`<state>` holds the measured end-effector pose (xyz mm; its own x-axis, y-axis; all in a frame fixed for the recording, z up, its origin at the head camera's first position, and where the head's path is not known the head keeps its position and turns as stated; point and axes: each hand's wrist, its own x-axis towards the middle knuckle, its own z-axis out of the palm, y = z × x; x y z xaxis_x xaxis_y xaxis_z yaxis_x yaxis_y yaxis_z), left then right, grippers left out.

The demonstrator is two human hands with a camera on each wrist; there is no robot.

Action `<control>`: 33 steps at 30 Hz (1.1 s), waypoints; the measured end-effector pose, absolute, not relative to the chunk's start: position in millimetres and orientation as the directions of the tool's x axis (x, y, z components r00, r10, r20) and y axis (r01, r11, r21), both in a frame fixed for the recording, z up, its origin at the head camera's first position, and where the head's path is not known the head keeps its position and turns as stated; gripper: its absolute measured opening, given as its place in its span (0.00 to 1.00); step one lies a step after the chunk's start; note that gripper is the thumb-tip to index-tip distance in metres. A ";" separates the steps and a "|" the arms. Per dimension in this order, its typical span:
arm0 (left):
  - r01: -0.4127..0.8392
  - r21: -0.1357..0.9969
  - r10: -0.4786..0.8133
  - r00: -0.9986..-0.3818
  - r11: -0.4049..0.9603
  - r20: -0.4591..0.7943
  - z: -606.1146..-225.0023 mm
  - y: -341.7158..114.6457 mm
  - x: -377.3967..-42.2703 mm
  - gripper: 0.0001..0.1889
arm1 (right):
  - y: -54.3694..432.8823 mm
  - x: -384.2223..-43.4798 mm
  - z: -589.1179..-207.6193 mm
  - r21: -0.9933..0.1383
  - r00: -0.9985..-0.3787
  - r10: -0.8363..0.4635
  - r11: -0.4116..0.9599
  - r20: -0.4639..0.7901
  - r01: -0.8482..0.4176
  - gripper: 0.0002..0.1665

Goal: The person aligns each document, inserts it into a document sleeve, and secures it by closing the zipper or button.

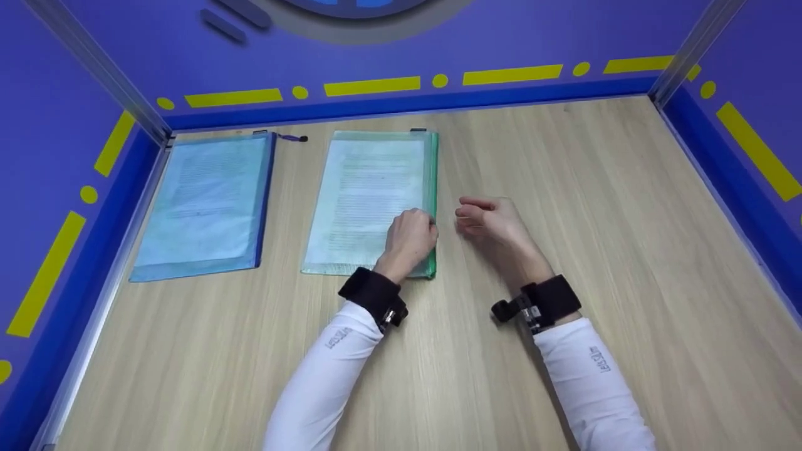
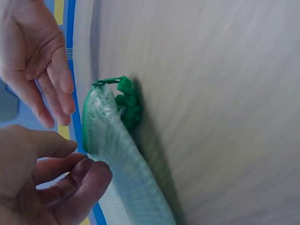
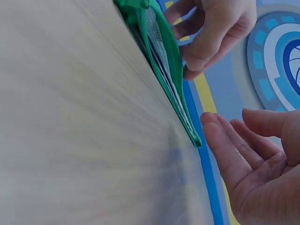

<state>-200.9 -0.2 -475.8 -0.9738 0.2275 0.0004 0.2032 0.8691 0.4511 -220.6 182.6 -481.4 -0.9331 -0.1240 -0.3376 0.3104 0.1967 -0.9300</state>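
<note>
A green-edged mesh zip folder [image 1: 366, 194] with printed paper inside lies in front of me, its zip edge toward the right. My left hand [image 1: 410, 241] is over that edge with curled fingers and pinches the upper layer, so the mouth gapes. In the right wrist view, papers show between the parted green edges [image 3: 176, 70]. A bunched green piece [image 2: 129, 103] is at the folder's near corner in the left wrist view. My right hand [image 1: 495, 219] is held just right of the folder, fingers loosely bent, with nothing in it.
A blue zip folder [image 1: 207, 200] with a printed sheet inside lies to the left, its dark pull cord [image 1: 291, 138] reaching right. Blue panels [image 1: 514, 37] with yellow marks wall in the wooden table [image 1: 626, 250] at the back and both sides.
</note>
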 end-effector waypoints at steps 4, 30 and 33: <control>0.279 0.455 0.323 -0.946 0.846 -0.020 -470.7 -8.5 -196.5 0.12 | 189.4 -217.8 -481.8 -0.933 -0.937 -0.124 0.199 -0.326 0.299 0.26; 0.410 0.332 0.496 -0.834 0.850 -0.240 -480.5 -46.6 -176.7 0.46 | 207.0 -211.7 -480.5 -0.950 -0.944 -0.112 0.026 -0.311 0.310 0.27; 0.402 0.342 0.494 -0.834 0.849 -0.245 -478.5 -46.8 -177.3 0.42 | 205.9 -212.4 -479.1 -0.947 -0.941 -0.107 0.026 -0.322 0.322 0.27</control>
